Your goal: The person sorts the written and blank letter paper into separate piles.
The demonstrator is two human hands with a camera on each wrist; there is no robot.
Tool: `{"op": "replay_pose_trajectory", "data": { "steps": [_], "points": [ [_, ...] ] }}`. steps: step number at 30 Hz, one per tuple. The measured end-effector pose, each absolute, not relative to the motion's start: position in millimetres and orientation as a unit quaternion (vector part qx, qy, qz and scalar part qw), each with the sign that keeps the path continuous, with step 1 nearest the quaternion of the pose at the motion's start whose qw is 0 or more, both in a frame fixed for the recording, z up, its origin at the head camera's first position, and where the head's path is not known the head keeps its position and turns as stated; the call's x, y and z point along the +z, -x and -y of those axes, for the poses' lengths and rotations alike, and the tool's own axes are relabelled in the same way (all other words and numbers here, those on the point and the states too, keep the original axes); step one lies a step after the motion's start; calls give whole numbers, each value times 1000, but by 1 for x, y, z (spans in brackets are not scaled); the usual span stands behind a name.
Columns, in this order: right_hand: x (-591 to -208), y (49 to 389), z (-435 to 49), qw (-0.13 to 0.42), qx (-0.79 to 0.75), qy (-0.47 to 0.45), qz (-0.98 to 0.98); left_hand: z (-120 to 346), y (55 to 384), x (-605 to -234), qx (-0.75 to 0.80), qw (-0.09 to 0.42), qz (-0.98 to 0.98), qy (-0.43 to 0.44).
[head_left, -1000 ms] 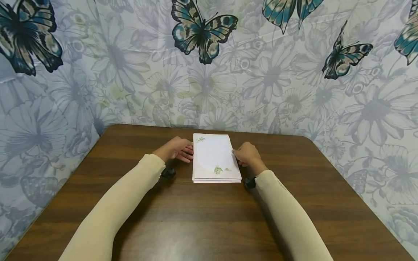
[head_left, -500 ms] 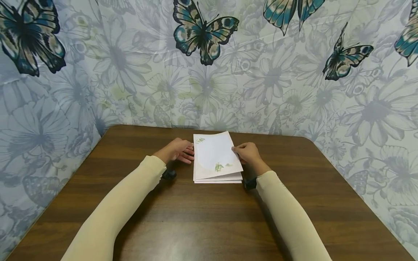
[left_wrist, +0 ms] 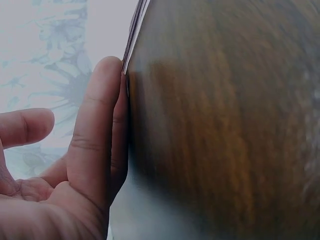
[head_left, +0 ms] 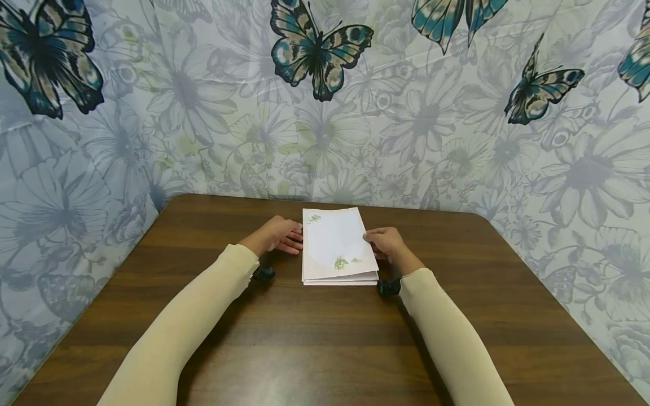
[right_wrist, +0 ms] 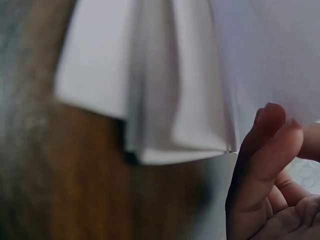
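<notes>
A stack of white paper sheets (head_left: 330, 242) with small green leafy prints lies on the brown table. Its top sheet is raised a little along the right side, and a gap shows under it at the near right corner. My right hand (head_left: 388, 245) pinches that sheet's right edge between thumb and fingers. In the right wrist view, several separated sheets (right_wrist: 195, 90) hang beside the fingertips (right_wrist: 272, 117). My left hand (head_left: 276, 234) has its fingers extended, the tips touching the stack's left edge. From the left wrist, the fingers (left_wrist: 95, 125) look straight against the paper edges (left_wrist: 134, 37).
The wooden table (head_left: 284, 344) reaches back to a floral wall covering (head_left: 421, 118) with printed butterflies. Dark wrist cameras (head_left: 389, 286) sit below both wrists, close to the tabletop.
My right hand first raised the top sheet's right side, then lowered it partway and shifted slightly right. The left hand has stayed nearly still at the left edge.
</notes>
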State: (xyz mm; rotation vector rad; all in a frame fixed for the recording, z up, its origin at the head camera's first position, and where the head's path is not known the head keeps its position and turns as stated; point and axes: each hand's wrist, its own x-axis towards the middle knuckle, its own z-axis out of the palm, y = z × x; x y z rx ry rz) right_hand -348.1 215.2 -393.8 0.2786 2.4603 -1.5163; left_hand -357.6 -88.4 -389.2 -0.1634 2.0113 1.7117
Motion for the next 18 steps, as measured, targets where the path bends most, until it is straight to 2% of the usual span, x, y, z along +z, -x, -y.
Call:
{"op": "replay_pose_trajectory", "data": {
  "steps": [11,18],
  "points": [
    [-388,344,-211,101,-534,-88,-835,91,357,-391,623,225,-747,55],
    [-382,342,-200,107,-537,-64,-834,101,353,-389,635,180,-750,30]
  ]
}}
